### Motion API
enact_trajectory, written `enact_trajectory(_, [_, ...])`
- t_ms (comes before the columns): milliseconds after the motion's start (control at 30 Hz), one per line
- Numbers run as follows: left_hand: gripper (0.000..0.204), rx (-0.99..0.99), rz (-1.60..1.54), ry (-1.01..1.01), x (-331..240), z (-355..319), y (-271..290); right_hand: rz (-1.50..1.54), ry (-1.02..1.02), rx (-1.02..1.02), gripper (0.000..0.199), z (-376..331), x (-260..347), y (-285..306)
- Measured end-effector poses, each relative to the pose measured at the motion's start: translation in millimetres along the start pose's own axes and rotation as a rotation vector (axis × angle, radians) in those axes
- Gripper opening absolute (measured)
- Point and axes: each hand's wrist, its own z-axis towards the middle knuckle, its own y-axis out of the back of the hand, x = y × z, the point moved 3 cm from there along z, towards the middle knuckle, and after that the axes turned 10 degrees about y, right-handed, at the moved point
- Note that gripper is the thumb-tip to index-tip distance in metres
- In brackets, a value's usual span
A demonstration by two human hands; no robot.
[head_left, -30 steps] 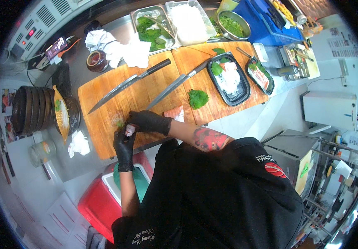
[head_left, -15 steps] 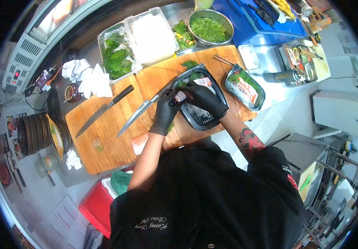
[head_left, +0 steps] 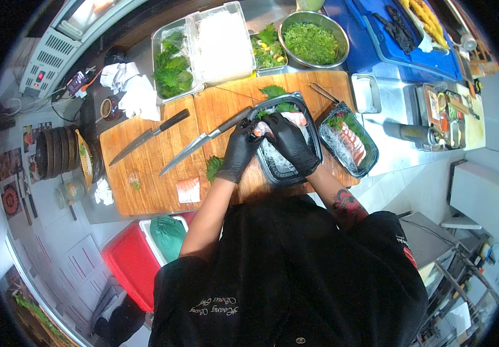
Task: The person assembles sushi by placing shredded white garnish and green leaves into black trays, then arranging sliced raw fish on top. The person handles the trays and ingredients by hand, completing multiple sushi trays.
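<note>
Head view, looking straight down on a wooden board (head_left: 162, 173) on a steel desk (head_left: 399, 156); both hands gloved black, working over a black tray (head_left: 313, 130) near the board's right end; left hand (head_left: 239, 151) curled at the tray's left rim, fingertips pinching a pink fish slice (head_left: 259, 128); right hand (head_left: 291, 144) inside the tray, fingers bent down onto the white shreds, thumb side touching the same slice, can't tell if gripping anything; more pink fish (head_left: 297, 118) and green leaves (head_left: 284, 107) at the tray's far end; second tray (head_left: 349, 139) just right, already filled with fish and greens; two knives (head_left: 203, 140) lying diagonal on the board left of the hands; loose leaf (head_left: 214, 166) and a pale fish block (head_left: 188, 189) near the board's front edge; steel pans of greens (head_left: 171, 69) and white noodles (head_left: 220, 40) behind; bowl (head_left: 313, 40) of chopped greens beside them; red cooler (head_left: 128, 260) under the desk.
</note>
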Motion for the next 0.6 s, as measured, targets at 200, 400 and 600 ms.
enact_trajectory(200, [0.044,0.058,0.168,-0.059,1,6,-4,0.117,-0.063,-0.112,0.042,-19,-6,12])
enact_trajectory(400, [0.040,0.089,0.257,-0.060,5,12,-5,-0.018,-0.065,-0.114,0.034,-52,-12,23])
enact_trajectory(600, [0.035,0.125,0.269,-0.035,1,21,-5,-0.170,-0.045,-0.090,0.026,-76,-23,-4])
